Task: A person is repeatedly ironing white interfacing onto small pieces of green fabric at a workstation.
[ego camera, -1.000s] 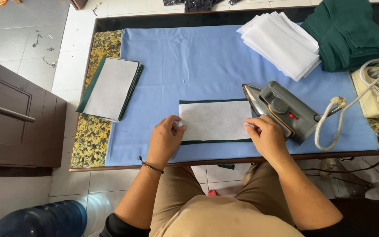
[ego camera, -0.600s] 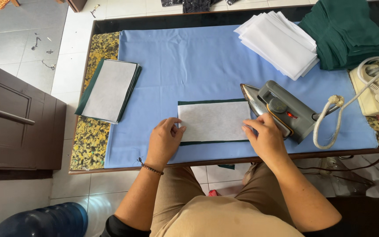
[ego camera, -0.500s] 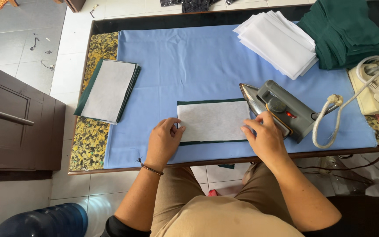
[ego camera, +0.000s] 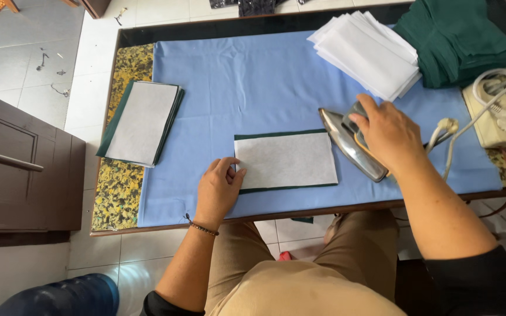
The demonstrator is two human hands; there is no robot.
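Note:
A rectangle of white interfacing on dark green cloth (ego camera: 285, 160) lies flat on the blue ironing cloth (ego camera: 247, 88) near the table's front edge. My left hand (ego camera: 219, 188) rests on the blue cloth with its fingertips on the piece's left edge. My right hand (ego camera: 386, 133) is closed around the handle of a grey electric iron (ego camera: 346, 140), which stands tilted on its side just right of the piece.
A stack of finished green-and-white pieces (ego camera: 142, 123) lies at the left. A pile of white interfacing sheets (ego camera: 367, 54) and folded green cloth (ego camera: 458, 38) sit at the back right. A power strip with a white cord (ego camera: 493, 108) is at the right edge. A dark wooden cabinet (ego camera: 21, 169) stands left of the table.
My right hand has left the right edge of the piece and taken hold of the iron's handle. My left hand has stayed on the left edge.

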